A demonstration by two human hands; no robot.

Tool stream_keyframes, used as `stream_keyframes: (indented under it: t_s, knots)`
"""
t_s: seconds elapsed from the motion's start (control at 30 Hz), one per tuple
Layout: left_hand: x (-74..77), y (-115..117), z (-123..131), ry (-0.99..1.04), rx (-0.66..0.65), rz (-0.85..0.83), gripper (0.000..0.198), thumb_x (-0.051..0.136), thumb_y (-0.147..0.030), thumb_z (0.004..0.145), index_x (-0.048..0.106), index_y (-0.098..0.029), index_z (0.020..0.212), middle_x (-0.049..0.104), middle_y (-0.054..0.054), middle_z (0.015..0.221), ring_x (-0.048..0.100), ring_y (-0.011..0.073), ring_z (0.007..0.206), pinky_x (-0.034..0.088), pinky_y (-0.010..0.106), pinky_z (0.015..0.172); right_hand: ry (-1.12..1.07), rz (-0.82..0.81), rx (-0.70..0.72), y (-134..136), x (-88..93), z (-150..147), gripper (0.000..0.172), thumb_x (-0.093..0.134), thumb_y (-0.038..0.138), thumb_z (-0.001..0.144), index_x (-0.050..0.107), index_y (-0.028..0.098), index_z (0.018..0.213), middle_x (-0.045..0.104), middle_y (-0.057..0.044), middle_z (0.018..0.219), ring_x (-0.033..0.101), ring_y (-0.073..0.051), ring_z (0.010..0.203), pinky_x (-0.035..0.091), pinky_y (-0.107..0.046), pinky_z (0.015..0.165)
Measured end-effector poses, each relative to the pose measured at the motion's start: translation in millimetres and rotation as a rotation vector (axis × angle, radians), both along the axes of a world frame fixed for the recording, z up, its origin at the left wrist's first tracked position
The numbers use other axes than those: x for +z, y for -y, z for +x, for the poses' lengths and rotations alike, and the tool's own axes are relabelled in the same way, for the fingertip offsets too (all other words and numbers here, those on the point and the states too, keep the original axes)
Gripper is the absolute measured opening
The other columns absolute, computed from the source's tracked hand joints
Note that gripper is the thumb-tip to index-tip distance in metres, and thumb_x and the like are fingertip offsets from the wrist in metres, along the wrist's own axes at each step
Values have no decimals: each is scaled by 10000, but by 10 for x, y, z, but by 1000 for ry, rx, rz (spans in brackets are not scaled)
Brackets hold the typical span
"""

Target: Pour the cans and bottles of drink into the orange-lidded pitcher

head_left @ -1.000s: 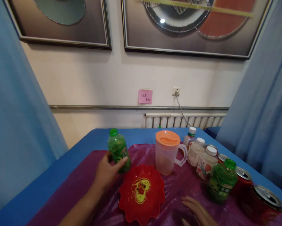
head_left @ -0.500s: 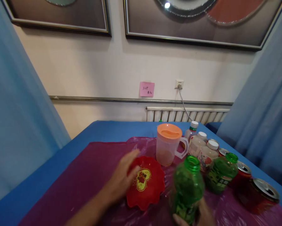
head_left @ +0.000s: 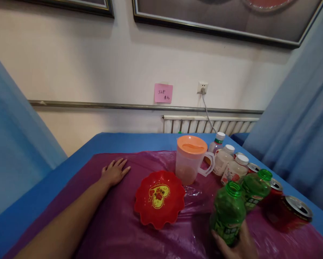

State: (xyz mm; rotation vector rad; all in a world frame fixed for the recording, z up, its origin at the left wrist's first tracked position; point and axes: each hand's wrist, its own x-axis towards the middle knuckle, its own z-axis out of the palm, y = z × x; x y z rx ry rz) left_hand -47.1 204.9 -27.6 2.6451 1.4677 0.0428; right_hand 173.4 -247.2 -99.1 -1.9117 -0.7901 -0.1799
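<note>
A blue-covered counter carries a wrinkled purple plastic sheet, on which the larger things stand. Near the middle are a pitcher with an orange lid and a scalloped red dish. A green bottle is to the right of both, at the near side of the sheet, and the right hand is the one on it, clamped around its lower part with the thumb across the front. Its long axis runs roughly upright, the neck leaning slightly rightward; whether the base touches the sheet cannot be told.

The left hand is well apart from the bottle, with the dish between them; it rests palm down on the sheet, fingers spread, holding nothing. Just beyond the gripped bottle, to its right, a second green bottle of the same kind overlaps it in view, so contact is unclear. Red cans stand farther right.

The gripped bottle is translucent green and shiny, its body broad below rounded shoulders. Pale characters mark its darker label, and the narrow, ringed mouth shows no cap.
</note>
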Motion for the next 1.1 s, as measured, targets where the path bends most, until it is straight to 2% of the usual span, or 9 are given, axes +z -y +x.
stream_keyframes:
  t_s: [0.1,0.2,0.33,0.5,0.7,0.83,0.97,1.1]
  knots:
    - [-5,-144,28,-21,19,-3,666,373,-563,940,390,-254,1529,312,98,1637,257,438,1480,231,713,1106,26,-46,6,16,-83,112,698,618,627,822,458,161,1316,704,-160,1122,717,-315,965,590,-362,767]
    - [-19,-244,62,-30,34,-3,667,366,-580,938,386,-275,1530,308,95,1639,251,443,1481,234,726,1098,26,-125,58,49,-128,237,713,680,592,796,454,162,1317,725,-144,1076,734,-300,906,600,-346,731]
    - [-35,-351,139,-30,48,0,671,365,-587,932,386,-283,1529,311,97,1637,263,455,1472,246,743,1082,9,-168,90,5,-99,280,712,679,561,813,437,150,1341,708,-156,1130,725,-299,962,597,-356,791]
    - [-36,-485,245,-15,65,6,688,364,-600,925,394,-268,1527,310,102,1637,264,467,1467,239,751,1079,9,-124,81,-135,-53,211,742,627,536,837,385,123,1403,654,-200,1256,686,-320,1083,571,-394,883]
    - [-57,-657,372,20,72,10,688,369,-624,914,426,-285,1510,341,107,1624,271,477,1461,247,759,1066,15,-159,111,-176,-21,339,693,686,448,797,442,143,1369,699,-167,1207,715,-305,1037,586,-374,851]
    - [-108,-759,445,36,67,5,690,369,-631,908,434,-290,1505,341,108,1624,265,478,1462,231,766,1063,24,-195,136,-205,-1,404,733,699,434,814,390,140,1411,681,-174,1257,704,-299,1084,586,-365,876]
    - [-95,-833,420,75,50,9,748,391,-655,888,408,-254,1519,347,118,1622,280,452,1466,258,690,1105,80,-222,166,-225,26,397,736,688,429,835,362,136,1427,686,-175,1249,713,-297,1063,586,-361,864]
    - [55,-793,156,154,41,75,764,364,-547,926,290,-121,1557,250,160,1652,228,381,1509,283,563,1157,66,-245,160,-189,20,398,742,694,462,832,369,134,1412,689,-178,1232,724,-294,1022,586,-358,843]
